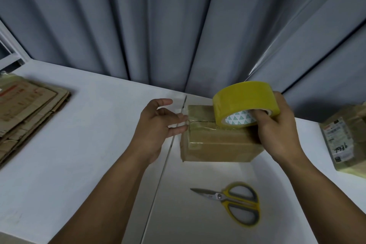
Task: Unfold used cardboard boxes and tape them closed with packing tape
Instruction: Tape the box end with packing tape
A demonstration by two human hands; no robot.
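A small brown cardboard box [215,144] stands on the white table [79,154], its top flaps closed along a middle seam. My right hand [281,127] grips a yellowish roll of packing tape [243,101], with fingers through its core, and holds it over the right part of the box top. My left hand [158,125] is at the box's left end, fingers straight, fingertips touching the edge by the seam. Glossy tape shows along the seam under the roll.
Yellow-and-grey scissors [233,202] lie shut on the table in front of the box. A stack of flattened cardboard boxes [25,109] lies at the far left. A taped box with a label [344,140] stands at the right edge. Grey curtains [178,25] hang behind.
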